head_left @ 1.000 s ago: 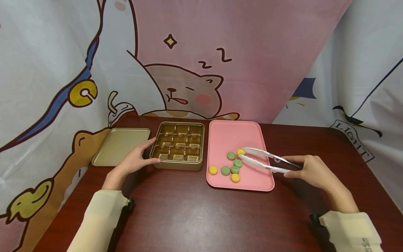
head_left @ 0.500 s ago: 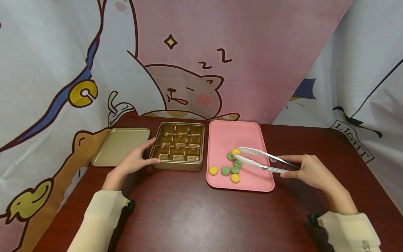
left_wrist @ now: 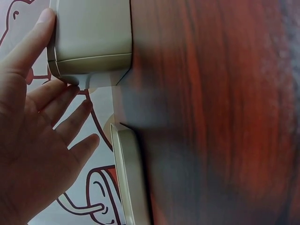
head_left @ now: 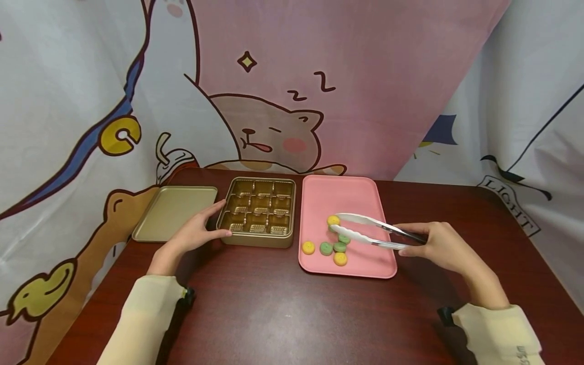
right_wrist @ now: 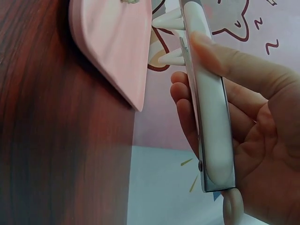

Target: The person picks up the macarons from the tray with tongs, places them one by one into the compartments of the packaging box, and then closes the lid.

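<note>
My left hand (head_left: 195,232) touches the near-left corner of a gold tin box (head_left: 257,240), thumb on its rim and fingers along its side. A clear insert divides the box into square compartments. My right hand (head_left: 449,248) grips metal tongs (head_left: 362,238) with pale handle covers, its thumb on one arm in the right wrist view. The tongs' tips are around a yellow round piece (head_left: 333,220), which overlaps a green one on the pink tray (head_left: 319,195). Other pieces lie nearby: a yellow one (head_left: 308,247) at left, another yellow one (head_left: 340,259) in front, and green ones (head_left: 326,248).
A flat gold lid (head_left: 175,203) lies left of the box, partly behind my left hand. The dark wooden table (head_left: 283,314) extends in front. Printed cloth (head_left: 365,91) hangs along the back and sides.
My right hand and the tongs have moved left over the tray. The yellow piece at their tips has shifted left with them, over a green piece. My left hand keeps its place.
</note>
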A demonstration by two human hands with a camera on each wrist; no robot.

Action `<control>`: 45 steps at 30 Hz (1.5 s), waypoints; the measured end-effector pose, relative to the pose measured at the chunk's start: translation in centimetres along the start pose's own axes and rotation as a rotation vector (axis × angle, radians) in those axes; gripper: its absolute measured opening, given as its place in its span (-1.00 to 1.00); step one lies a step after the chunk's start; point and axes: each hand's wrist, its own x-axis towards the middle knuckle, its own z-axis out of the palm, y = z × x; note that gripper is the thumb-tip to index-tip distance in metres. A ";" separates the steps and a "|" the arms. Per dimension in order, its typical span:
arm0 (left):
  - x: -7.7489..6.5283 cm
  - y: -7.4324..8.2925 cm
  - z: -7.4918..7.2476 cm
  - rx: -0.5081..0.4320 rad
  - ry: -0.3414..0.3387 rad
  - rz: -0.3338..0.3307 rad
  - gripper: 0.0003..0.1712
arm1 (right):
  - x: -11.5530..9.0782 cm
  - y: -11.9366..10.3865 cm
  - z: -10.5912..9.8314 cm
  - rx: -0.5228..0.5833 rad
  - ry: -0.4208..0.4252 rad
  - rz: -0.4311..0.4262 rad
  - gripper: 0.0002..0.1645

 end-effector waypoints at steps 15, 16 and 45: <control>0.0 -0.3 0.0 -0.017 0.003 0.011 0.09 | 1.0 -1.4 0.5 0.033 -0.007 -0.041 -0.35; 0.0 -0.3 0.0 -0.017 0.003 0.012 0.09 | 1.0 -1.5 0.5 0.036 -0.011 -0.043 -0.34; 0.1 -0.3 -0.1 -0.025 0.006 0.021 0.07 | 3.2 -4.3 1.8 0.104 -0.042 -0.050 -0.37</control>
